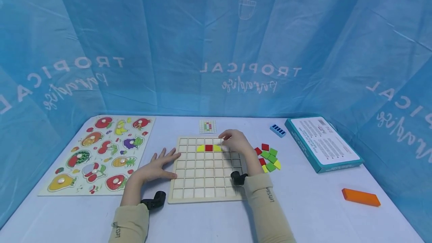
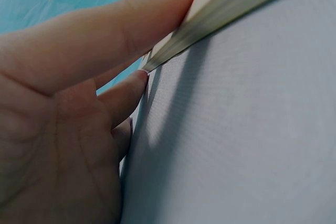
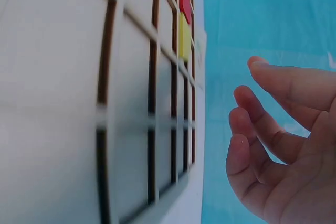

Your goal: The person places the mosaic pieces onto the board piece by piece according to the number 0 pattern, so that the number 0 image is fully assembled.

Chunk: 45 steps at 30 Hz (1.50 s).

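A pale wooden grid board (image 1: 199,173) lies on the white table. In its top row a red square tile (image 1: 209,147) sits between two yellow tiles, a left one (image 1: 200,148) and a right one (image 1: 217,148). My left hand (image 1: 155,168) is spread at the board's left side; in the left wrist view its thumb and a fingertip touch the board's edge (image 2: 210,24). Above the board's upper right, my right hand (image 1: 237,142) hovers beside the right yellow tile. The right wrist view shows its fingers (image 3: 273,135) loosely bent, holding nothing, raised off the grid.
Loose red, green and yellow tiles (image 1: 271,157) lie right of the board. Behind it is a small pattern card (image 1: 207,126). A fruit puzzle board (image 1: 101,153) lies left. To the right are a blue block (image 1: 278,130), a teal box (image 1: 324,143) and an orange block (image 1: 361,197).
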Motion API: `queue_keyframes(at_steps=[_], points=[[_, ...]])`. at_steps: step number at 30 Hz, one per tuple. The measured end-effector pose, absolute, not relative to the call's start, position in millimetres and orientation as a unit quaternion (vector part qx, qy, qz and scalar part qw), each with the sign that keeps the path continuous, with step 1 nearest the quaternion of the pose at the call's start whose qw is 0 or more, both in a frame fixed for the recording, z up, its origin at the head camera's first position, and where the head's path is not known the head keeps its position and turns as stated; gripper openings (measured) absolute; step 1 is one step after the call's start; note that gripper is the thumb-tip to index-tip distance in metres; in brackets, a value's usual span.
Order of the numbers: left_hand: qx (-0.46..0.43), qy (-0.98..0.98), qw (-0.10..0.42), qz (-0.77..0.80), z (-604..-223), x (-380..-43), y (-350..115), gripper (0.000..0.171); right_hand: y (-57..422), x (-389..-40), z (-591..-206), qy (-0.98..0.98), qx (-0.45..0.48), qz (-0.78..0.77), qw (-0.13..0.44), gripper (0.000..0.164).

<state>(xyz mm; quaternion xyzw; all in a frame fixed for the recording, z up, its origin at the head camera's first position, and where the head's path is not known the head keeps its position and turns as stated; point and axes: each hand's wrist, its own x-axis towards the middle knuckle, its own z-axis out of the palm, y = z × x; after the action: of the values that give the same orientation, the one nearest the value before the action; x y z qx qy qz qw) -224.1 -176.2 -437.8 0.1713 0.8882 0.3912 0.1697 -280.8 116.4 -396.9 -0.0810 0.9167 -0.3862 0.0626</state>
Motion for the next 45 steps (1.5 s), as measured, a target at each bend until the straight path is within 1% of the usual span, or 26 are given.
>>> queue_keyframes(at_steps=[5, 11, 16, 27, 35, 45], points=[[0.167, 0.888, 0.171, 0.393, -437.3, -222.6, -175.4, 0.086, 135.6, -276.4, -397.9, 0.914, -0.057, -0.4, 0.042, 0.021], [0.17, 0.888, 0.168, 0.394, -437.5, -223.3, -175.8, 0.085, 155.6, -273.3, -401.4, 0.912, -0.019, -0.409, 0.033, 0.022], [0.167, 0.886, 0.17, 0.398, -438.1, -223.1, -176.1, 0.085, 170.0, -272.4, -407.1, 0.915, 0.016, -0.401, 0.037, 0.024], [0.164, 0.887, 0.17, 0.396, -438.4, -223.7, -176.0, 0.085, 194.0, -269.4, -413.0, 0.899, 0.093, -0.421, 0.073, 0.03], [0.162, 0.888, 0.171, 0.396, -438.4, -223.1, -175.9, 0.086, 205.8, -267.0, -415.3, 0.9, 0.094, -0.419, 0.07, 0.031], [0.167, 0.884, 0.172, 0.401, -438.4, -223.6, -175.9, 0.085, 209.6, -261.8, -412.2, 0.906, 0.124, -0.398, 0.075, 0.037]])
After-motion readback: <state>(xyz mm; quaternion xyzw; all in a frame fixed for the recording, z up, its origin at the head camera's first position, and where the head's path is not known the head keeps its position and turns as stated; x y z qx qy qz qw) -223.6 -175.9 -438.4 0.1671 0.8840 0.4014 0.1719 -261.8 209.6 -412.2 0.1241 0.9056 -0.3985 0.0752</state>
